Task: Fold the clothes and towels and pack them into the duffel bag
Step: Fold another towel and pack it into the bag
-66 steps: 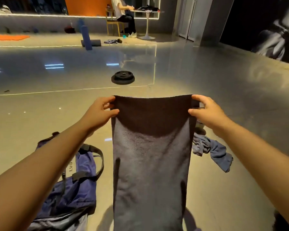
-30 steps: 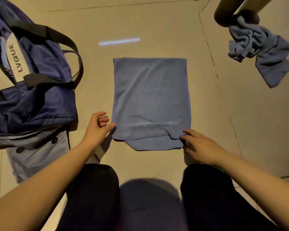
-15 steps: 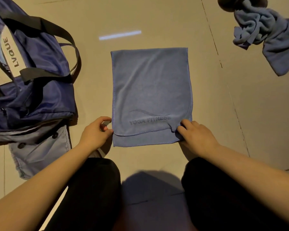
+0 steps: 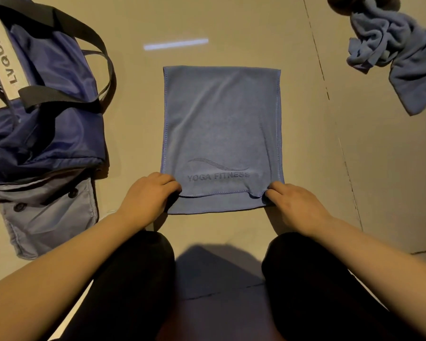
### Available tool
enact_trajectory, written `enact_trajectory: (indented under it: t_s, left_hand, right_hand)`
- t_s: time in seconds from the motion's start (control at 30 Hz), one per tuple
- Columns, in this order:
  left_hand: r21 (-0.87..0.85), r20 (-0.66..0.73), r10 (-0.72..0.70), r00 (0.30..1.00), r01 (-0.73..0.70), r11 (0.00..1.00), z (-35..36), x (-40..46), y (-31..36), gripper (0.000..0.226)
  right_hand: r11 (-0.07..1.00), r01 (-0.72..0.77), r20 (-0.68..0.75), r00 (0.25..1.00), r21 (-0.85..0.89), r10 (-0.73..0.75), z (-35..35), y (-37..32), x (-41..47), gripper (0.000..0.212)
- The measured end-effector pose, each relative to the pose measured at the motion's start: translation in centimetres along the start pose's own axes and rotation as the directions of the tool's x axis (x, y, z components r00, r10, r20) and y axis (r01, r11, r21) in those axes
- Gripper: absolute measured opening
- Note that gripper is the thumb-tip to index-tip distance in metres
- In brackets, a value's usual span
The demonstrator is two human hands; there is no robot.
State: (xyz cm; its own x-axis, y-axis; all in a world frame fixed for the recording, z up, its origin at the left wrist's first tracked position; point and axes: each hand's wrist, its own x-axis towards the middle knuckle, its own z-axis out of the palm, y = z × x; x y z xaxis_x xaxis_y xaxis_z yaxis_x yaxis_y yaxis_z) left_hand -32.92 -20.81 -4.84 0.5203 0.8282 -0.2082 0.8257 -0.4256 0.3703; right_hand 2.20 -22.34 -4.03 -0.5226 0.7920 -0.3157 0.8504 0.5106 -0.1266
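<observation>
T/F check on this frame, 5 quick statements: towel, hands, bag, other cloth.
1. The towel lies flat on the floor, folded over on itself. True.
2. Only the right hand touches the towel. False: the left hand and right hand each pinch a near corner of its top layer.
3. The duffel bag sits to the person's right. False: it is on the left, beside the towel and apart from it.
4. A crumpled blue cloth lies at the far right, clear of the towel. True.
5. The towel's printed text reads LVQUE. False: it reads YOGA FITNESS; LVQUE is on the bag.
</observation>
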Motion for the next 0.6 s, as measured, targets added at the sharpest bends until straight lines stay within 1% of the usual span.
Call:
enact_trajectory:
  t_s: [0.03, 0.07, 0.1, 0.13, 0.17, 0.2, 0.23, 0.27, 0.3, 0.37, 0.43, 0.53, 0.6]
  left_hand:
    - [-0.040, -0.036, -0.050, 0.998, 0.049, 0.998, -0.3, 0.0, 0.2, 0.025]
    - [-0.109, -0.093, -0.133, 0.987, 0.123, 0.986, -0.8, 0.1, 0.3, 0.017]
    - [-0.192, -0.144, -0.222, 0.964, 0.193, 0.962, -1.3, 0.0, 0.3, 0.017]
    - [-0.260, -0.195, -0.275, 0.942, 0.221, 0.940, -1.9, -0.1, 0.4, 0.022]
    - [-0.257, -0.248, -0.265, 0.932, 0.200, 0.945, -2.6, -0.1, 0.4, 0.027]
    - [-0.202, -0.290, -0.199, 0.936, 0.144, 0.969, -3.3, -0.1, 0.5, 0.028]
    - [-0.119, -0.299, -0.103, 0.949, 0.070, 0.990, -3.8, -0.2, 0.7, 0.028]
    - [-0.035, -0.280, -0.001, 0.960, -0.010, 0.999, -4.0, -0.3, 1.0, 0.028]
    - [0.032, -0.233, 0.082, 0.969, -0.077, 0.997, -3.8, -0.6, 1.3, 0.027]
    - [0.116, -0.106, 0.195, 0.975, -0.182, 0.976, -2.0, -1.4, 1.1, 0.026]
    - [0.151, -0.005, 0.251, 0.968, -0.247, 0.957, 0.0, -2.2, 0.3, 0.026]
    - [0.159, 0.006, 0.259, 0.966, -0.257, 0.953, 1.4, -3.2, -0.5, 0.029]
    - [0.141, -0.002, 0.239, 0.971, -0.237, 0.961, 1.6, -4.0, -0.2, 0.027]
  right_hand:
    - [1.000, -0.011, -0.021, 1.000, 0.022, 0.011, 0.0, 0.1, 0.1, 0.031]
    - [0.998, -0.024, -0.060, 0.998, 0.053, 0.027, -0.2, 0.2, 0.2, 0.025]
    - [0.995, -0.050, -0.110, 0.992, 0.089, 0.059, -0.8, 0.4, 0.3, 0.017]
    - [0.988, -0.092, -0.161, 0.981, 0.121, 0.111, -1.5, 0.7, 0.5, 0.011]
    - [0.977, -0.150, -0.194, 0.965, 0.151, 0.178, -2.3, 1.0, 0.4, 0.008]
    - [0.962, -0.206, -0.204, 0.949, 0.181, 0.241, -3.0, 1.3, 0.3, 0.006]
    - [0.946, -0.244, -0.189, 0.940, 0.211, 0.285, -3.6, 1.4, 0.0, 0.008]
    - [0.935, -0.260, -0.152, 0.941, 0.240, 0.301, -4.1, 1.4, -0.5, 0.011]
    - [0.929, -0.262, -0.091, 0.951, 0.262, 0.295, -4.4, 1.3, -0.9, 0.015]
    - [0.933, -0.248, 0.038, 0.968, 0.260, 0.246, -4.1, 0.8, -1.7, 0.023]
    - [0.964, -0.187, 0.087, 0.981, 0.191, 0.173, -3.0, 0.7, -2.4, 0.025]
    - [0.989, -0.113, 0.128, 0.987, 0.095, 0.101, -1.2, 0.7, -2.7, 0.016]
    - [0.997, -0.069, 0.153, 0.986, 0.039, 0.063, -0.7, 0.5, -2.7, 0.017]
